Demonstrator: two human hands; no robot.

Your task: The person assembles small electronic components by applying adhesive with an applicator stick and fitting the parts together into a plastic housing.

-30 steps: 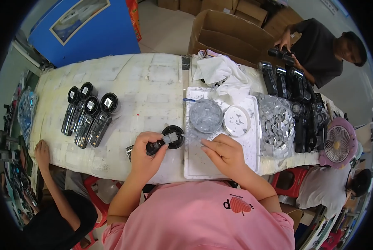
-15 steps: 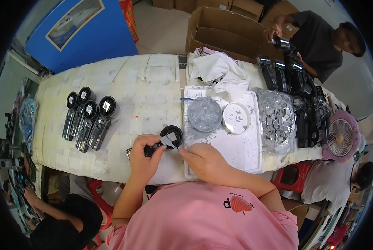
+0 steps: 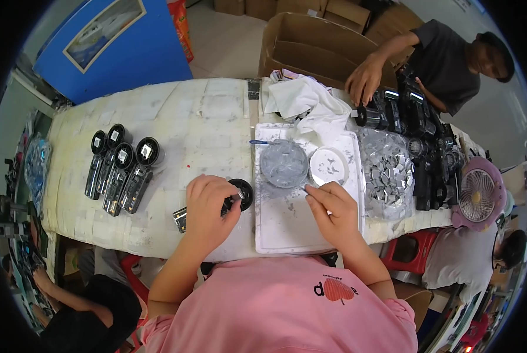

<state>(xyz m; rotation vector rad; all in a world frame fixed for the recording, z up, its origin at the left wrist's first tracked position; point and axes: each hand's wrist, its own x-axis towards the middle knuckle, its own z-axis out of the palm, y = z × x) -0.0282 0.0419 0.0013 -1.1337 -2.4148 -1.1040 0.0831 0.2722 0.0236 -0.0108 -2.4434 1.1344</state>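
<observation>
My left hand is closed, its thumb and fingers pinching a small grey metal piece. The pinched piece sits right beside the round black head of a handheld device whose dark body lies on the table under my hand. My right hand is closed in a pinch on a thin stick-like tool, its tip near a plastic-lined bowl of grey paste. Next to that bowl stands a white round dish with grey smears. Both rest on a white tray.
Several similar devices lie at the left. A blue-handled tool leans at the bowl. White cloth, a bag of silver pieces, dark devices and a purple fan line the right. Across the table, a person's hand touches a device.
My right hand has moved right, away from the metal piece, toward the bowl and dish. My left hand has turned over the device. The person opposite has lowered a device among the others.
</observation>
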